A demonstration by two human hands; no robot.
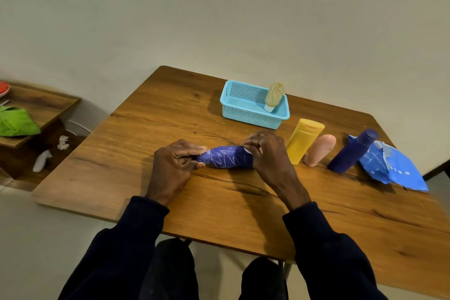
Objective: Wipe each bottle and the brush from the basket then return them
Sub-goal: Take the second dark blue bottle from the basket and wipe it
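Left hand (174, 163): fingers curled, narrow end of purple bottle (225, 157) pinched. Bottle laid flat on table (121, 153), long axis left-right, held between both hands. Right hand (266, 151): fingers clenched over wide end. Basket (250, 117) set beyond, nearer right hand.

Five bottles (226, 157) (274, 95) (303, 141) (320, 150) (350, 153), one basket (253, 118), one blue packet (394, 168).

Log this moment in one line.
left hand, right hand: gripping purple tube | blue basket: beige tube inside | yellow bottle: outside basket
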